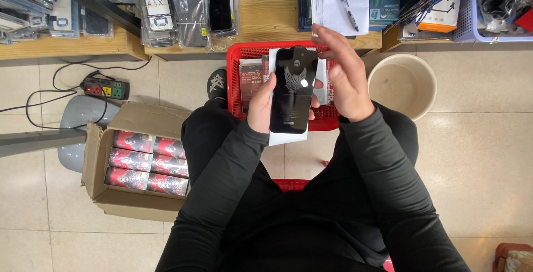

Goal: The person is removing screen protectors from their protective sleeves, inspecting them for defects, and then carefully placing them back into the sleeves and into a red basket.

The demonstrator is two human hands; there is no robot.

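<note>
My left hand (261, 105) grips a flat black rectangular screen protector (293, 90) with a pale wing emblem, held upright against a white backing card (288, 137). My right hand (345, 75) is spread flat along the protector's right edge, fingers together and extended, touching its side. Both sit above a red plastic basket (237, 55) holding flat packaged items. I wear black sleeves and black trousers and am seated.
A cardboard box (130, 202) of red-and-black packets stands at the left. A beige round tub (402, 85) is on the right. A power strip (105, 89) with cables lies on the tiled floor. Wooden shelves (266, 19) carry bagged phone cases and boxes.
</note>
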